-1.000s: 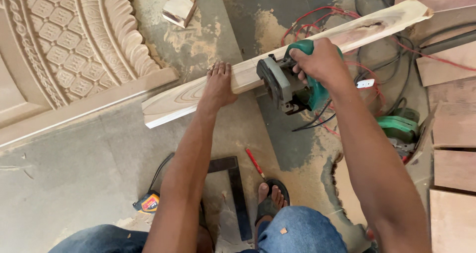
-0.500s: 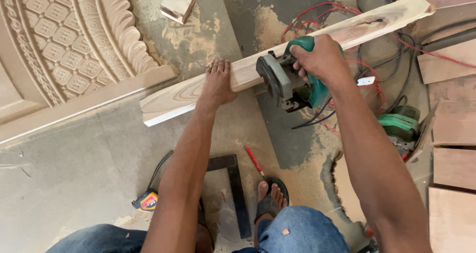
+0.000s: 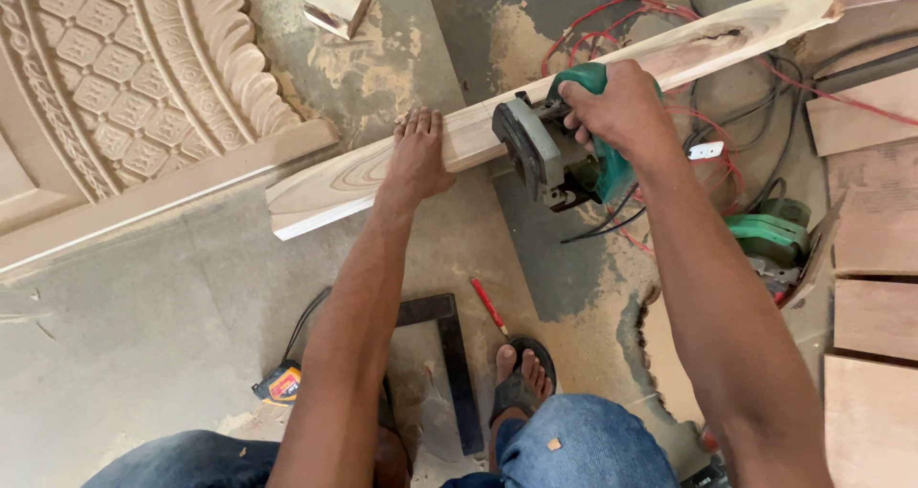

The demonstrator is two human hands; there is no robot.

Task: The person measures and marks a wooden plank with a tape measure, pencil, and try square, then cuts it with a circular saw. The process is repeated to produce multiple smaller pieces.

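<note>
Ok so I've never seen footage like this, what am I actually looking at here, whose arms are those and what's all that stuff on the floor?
The camera sits on a person's head and looks down, so the arms are the wearer's own. The left hand presses flat on a long pale wooden plank. The right hand grips a green handheld power saw set against the plank. Around them on the dusty concrete floor lie a carved wooden panel, red cables, a dark metal square, a red pencil and a second green tool. A sandalled foot shows below.
</note>
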